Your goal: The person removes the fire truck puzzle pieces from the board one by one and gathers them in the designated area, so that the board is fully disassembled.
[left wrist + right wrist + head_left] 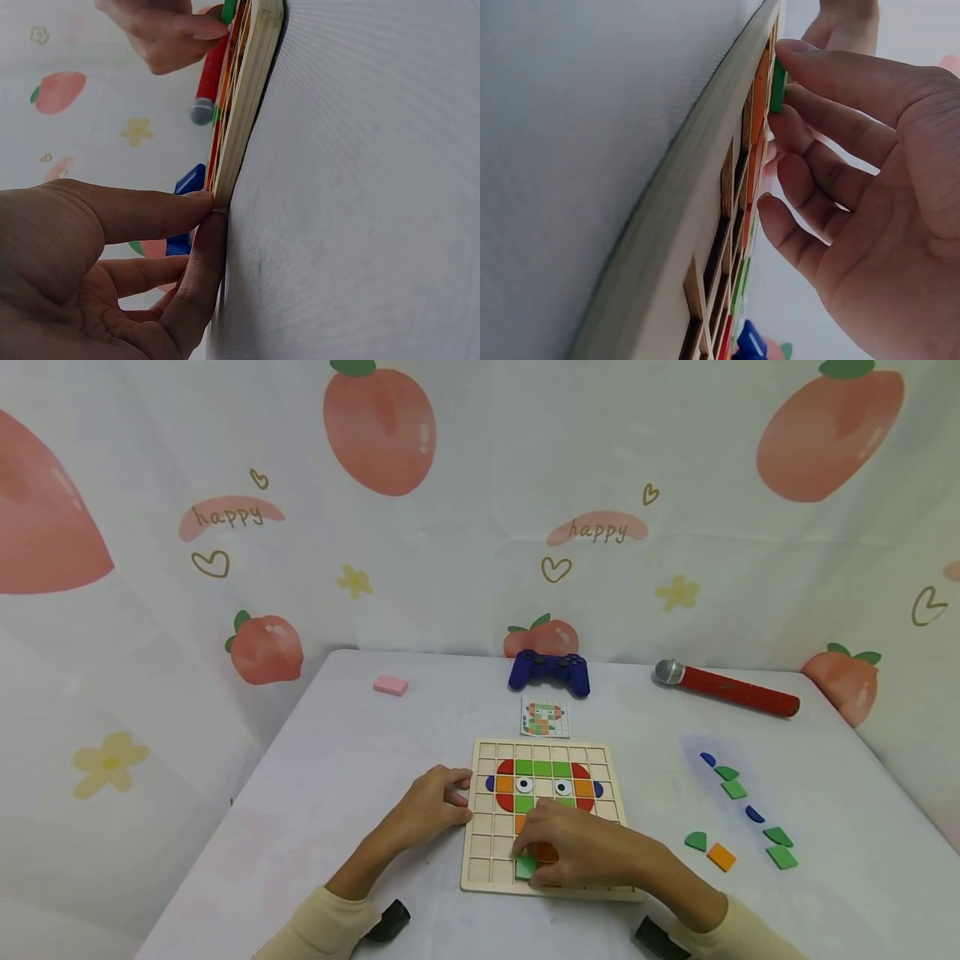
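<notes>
Pinching green tile [525,867], holding board edge [467,864], microphone [731,689] well apart

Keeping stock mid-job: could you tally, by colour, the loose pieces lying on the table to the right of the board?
Blue pieces: 2
Green pieces: 5
Orange piece: 1
Total: 8

Dark blue game controller [550,672] between pink block [391,685] and red-handled microphone [731,689].
</notes>
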`<state>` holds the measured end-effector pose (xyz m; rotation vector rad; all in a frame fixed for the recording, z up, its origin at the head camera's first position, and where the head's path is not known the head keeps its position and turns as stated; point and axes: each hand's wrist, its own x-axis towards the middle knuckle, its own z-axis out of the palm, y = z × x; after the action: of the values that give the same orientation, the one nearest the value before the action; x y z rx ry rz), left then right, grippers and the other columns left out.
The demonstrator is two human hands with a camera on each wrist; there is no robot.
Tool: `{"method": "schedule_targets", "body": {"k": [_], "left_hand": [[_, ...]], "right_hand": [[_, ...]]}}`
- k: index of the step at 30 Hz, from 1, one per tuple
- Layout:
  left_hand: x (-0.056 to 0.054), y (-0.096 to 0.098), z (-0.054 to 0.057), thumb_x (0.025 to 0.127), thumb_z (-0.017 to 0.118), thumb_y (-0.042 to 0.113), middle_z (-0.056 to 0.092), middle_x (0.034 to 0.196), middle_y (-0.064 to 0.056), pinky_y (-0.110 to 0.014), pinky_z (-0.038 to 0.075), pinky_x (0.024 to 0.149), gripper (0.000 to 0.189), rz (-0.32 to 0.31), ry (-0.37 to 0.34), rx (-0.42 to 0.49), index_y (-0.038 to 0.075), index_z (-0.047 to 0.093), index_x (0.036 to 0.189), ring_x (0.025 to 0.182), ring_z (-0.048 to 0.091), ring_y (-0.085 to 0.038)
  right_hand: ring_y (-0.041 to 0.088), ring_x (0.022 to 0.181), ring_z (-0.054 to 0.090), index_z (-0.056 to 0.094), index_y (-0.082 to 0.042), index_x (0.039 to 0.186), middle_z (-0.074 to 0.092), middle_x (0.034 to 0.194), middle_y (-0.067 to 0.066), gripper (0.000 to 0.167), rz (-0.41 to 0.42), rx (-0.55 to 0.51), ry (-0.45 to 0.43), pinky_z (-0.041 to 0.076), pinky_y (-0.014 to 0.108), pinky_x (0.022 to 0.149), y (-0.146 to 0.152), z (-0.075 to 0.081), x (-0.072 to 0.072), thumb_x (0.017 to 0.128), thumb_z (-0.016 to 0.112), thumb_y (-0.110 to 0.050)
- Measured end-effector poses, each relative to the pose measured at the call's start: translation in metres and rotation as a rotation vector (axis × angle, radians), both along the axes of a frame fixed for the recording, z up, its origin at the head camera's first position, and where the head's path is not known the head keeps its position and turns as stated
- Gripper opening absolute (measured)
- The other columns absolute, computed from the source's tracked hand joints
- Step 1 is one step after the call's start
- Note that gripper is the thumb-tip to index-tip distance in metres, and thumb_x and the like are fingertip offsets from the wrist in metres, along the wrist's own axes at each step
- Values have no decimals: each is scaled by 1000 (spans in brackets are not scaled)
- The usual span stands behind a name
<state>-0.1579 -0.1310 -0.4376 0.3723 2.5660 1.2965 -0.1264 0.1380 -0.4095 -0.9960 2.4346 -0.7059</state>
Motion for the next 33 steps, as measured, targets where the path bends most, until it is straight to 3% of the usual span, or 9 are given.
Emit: {"method": "schedule_targets", "body": {"k": [16,33], "left_hand": [[2,0,2,88,78,2,62,118,-11,-28,55,82,60,-3,7,2,-7,59,145,99,66,-17],[2,0,2,88,78,1,62,120,-11,-29,55,83,60,-1,3,9,-6,59,145,100,66,-17]], "right_hand": [[1,108,53,80,-37,116,65,108,-28,25,29,9,-4,52,34,107,-1,-2,0,91,81,-33],[0,108,51,80,-37,118,64,109,-28,26,37,41,-21,51,35,106,-1,0,-1,92,78,-35]]}}
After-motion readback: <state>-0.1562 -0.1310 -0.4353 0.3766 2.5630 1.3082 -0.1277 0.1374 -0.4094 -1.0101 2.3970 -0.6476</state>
